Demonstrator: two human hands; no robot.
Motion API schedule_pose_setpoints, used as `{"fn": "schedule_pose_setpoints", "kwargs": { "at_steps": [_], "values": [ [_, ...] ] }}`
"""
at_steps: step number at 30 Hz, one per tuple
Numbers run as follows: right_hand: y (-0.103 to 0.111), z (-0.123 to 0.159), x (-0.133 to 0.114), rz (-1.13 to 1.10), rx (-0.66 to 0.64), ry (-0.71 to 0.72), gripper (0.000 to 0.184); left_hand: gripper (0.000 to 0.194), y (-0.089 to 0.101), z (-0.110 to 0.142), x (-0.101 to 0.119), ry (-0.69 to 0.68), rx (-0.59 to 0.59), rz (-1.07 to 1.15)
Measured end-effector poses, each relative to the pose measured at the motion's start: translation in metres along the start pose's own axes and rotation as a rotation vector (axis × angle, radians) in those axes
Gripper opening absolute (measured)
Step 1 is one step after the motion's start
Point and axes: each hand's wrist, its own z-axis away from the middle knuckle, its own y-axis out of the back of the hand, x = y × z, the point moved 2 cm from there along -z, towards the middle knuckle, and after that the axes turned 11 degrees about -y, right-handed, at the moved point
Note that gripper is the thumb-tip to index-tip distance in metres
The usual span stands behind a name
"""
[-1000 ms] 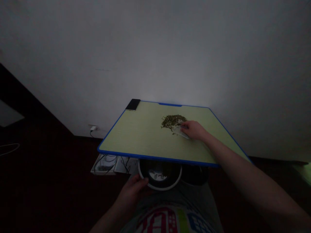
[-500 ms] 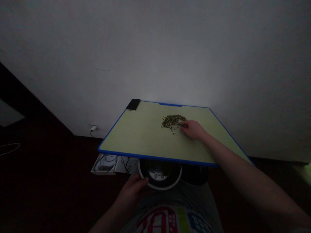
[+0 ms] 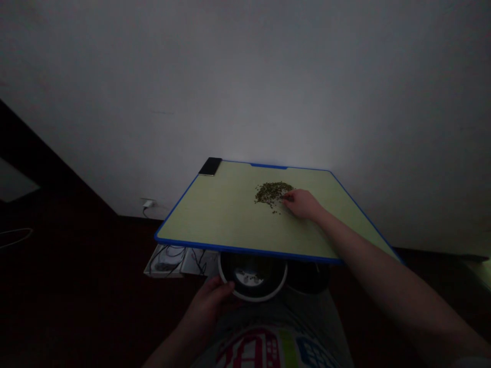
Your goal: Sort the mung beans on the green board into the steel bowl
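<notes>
Blue-edged tabletop (image 3: 215, 220) supported a granule pile (image 3: 270, 192) directly left of the right hand (image 3: 305, 204), fingers curled, grasp indeterminable; the left hand (image 3: 209, 301) pinched the rim of the bowl (image 3: 255, 298).

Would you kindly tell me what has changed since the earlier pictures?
The pale flat piece seen under the right hand a second ago no longer shows; I cannot tell whether it was released. The left hand still grips the bowl, and the grains and black device look unmoved.

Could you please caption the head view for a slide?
Left hand holding a bowl, right hand at scattered brown grains on a table.
</notes>
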Motion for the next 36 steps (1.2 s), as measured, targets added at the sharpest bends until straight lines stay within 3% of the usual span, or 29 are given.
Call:
{"fn": "schedule_pose_setpoints", "kwargs": {
  "at_steps": [7,16,31,36],
  "values": [
    [-0.0009,-0.0021,0.0008,-0.002,0.012,0.013,0.028,0.027,-0.0066,0.0053,0.0052,0.019,-0.002,0.05],
    [-0.0012,0.0001,0.0015,-0.008,0.008,0.015,0.03,0.026,-0.001,0.0023,0.0012,-0.002,-0.047,0.056],
    [0.0003,-0.0013,-0.0041,-0.018,0.022,0.027,0.029,0.031,-0.0011,-0.0001,-0.0011,-0.011,-0.016,0.026],
    [-0.0004,-0.0035,-0.0044,-0.006,0.024,0.043,0.028,0.026,-0.004,0.0028,0.003,-0.003,-0.065,0.029]
  ]
}}
